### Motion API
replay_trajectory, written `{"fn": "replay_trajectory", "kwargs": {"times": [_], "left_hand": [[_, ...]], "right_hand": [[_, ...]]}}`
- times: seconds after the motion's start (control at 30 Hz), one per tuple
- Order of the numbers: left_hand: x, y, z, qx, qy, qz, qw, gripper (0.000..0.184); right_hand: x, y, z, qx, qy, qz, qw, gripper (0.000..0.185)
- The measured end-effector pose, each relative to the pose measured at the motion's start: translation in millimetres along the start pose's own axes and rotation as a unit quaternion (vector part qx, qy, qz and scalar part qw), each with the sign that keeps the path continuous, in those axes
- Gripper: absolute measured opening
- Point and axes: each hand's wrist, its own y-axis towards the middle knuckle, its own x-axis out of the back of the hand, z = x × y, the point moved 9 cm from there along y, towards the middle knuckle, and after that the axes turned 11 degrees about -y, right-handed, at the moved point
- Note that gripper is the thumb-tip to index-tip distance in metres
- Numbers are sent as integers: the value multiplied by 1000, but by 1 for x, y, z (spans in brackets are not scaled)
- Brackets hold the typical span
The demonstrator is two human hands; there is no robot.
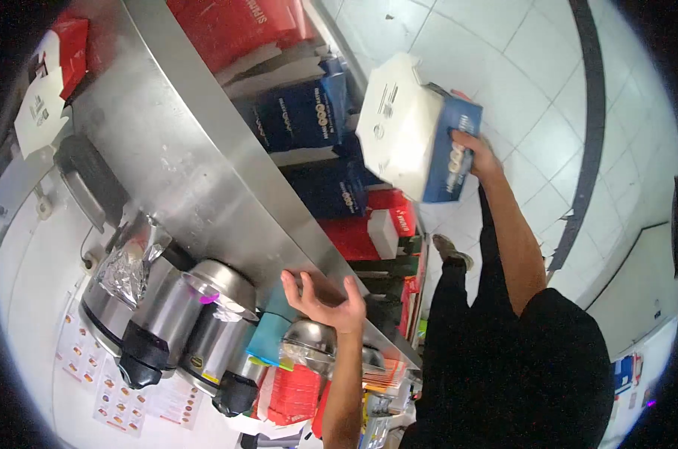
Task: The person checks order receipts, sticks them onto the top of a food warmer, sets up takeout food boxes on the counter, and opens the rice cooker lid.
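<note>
My right hand [479,156] grips the blue flap of a white and blue takeaway box [402,123], thumb on the printed side. The box is tilted above the tiled floor, beside the counter's front edge. My left hand [327,305] is at the edge of the stainless steel counter [182,172], fingers spread and holding nothing. Below the counter top are stacks of folded blue boxes [290,116] and red boxes [241,30]. Close to my left hand stand a turquoise container [273,333] and a metal bowl [309,337].
Steel dispensers with black tops [155,329] line the wall side of the counter, with crumpled foil [126,273] and another steel bowl [226,284] by them. A dark grey device [92,179] lies farther along. White floor tiles [537,97] are crossed by a dark strip [589,135].
</note>
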Motion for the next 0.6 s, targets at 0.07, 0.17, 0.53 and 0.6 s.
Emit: {"fn": "replay_trajectory", "kwargs": {"times": [0.07,0.17,0.53,0.6], "left_hand": [[2,2,-4,-8,-4,-9,1000,66],[7,5,-15,-23,4,-15,1000,64],[4,-3,19,194,-343,148,907,54],[55,-29,-72,152,-670,168,707,65]], "right_hand": [[55,-43,-13,-38,15,-74,996,56],[75,-105,32,36,69,-71,994,60],[-80,-321,198,229,64,306,922,116],[-103,-351,193,225,22,356,907,122]]}}
